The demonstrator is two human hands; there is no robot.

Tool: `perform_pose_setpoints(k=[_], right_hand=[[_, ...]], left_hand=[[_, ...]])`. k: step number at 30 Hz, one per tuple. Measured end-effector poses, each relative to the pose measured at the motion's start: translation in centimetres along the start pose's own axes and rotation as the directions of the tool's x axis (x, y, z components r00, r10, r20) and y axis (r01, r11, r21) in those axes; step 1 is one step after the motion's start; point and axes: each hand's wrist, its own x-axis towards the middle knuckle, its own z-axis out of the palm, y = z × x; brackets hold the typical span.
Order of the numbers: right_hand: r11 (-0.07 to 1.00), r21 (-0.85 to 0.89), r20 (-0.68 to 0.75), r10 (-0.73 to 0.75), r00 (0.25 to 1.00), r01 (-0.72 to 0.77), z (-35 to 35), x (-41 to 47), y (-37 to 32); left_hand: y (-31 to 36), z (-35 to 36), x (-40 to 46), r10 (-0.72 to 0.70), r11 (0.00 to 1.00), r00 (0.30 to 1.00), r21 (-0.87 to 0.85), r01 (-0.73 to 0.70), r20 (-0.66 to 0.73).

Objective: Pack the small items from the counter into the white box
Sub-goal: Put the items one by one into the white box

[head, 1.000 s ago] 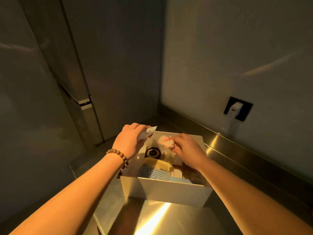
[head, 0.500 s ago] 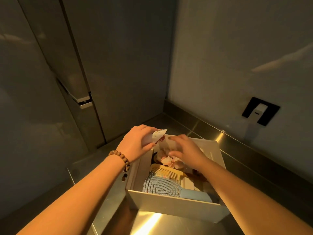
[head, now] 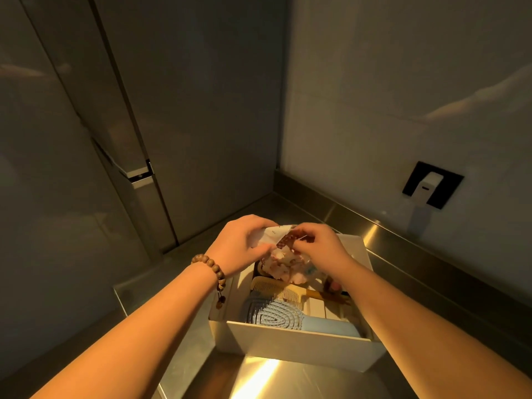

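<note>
Above the far end of the box (head: 302, 342), my two hands meet over a small packet. My left hand (head: 244, 244), with a bead bracelet (head: 211, 267) at the wrist, has its fingers curled round the white packet (head: 269, 237). My right hand (head: 319, 247) pinches a reddish-brown piece (head: 289, 239) at the packet's edge between thumb and fingertips. Just below both hands, a pale, crumpled bundle (head: 283, 264) with pinkish spots lies in the far part of the box; I cannot tell whether either hand touches it.

Nearer to me in the box lies a cream comb (head: 276, 289), and in front of it a light blue brush (head: 276, 316) with its handle pointing right, along the near wall. More small things lie under my right forearm, too dark to name.

The open white box stands on a steel counter (head: 302, 378). Beyond it, on the right wall, is a black plate with a white plug (head: 429, 184). To the left stand tall grey cabinet doors (head: 187, 110).
</note>
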Motion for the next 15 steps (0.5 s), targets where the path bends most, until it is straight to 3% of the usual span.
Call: perform_pose_setpoints(k=[4,11,13,15], right_hand=[[0.997,0.042,-0.096,0.066,0.993,-0.062,0.7,0.4,0.6],[0.960,0.215,-0.159,0.216,0.963,-0.180,4.1,1.2,1.2],[0.970,0.176,-0.169,0.198,0.966,-0.168,4.5,1.4,1.4],[0.986,-0.013,-0.140,0.162,0.977,-0.166,4.7,1.1,2.2]], left_hand=[[-0.6,-0.5,-0.2,-0.075,0.994,0.992,0.072,0.083,-0.104],[-1.5,0.1,-0.5,-0.101,0.984,0.982,0.133,0.123,-0.159],[-1.9,0.1,-0.4,-0.100,0.979,0.981,0.158,0.127,-0.168],[-2.2,0.1,-0.4,-0.100,0.976,0.980,0.177,0.131,-0.171]])
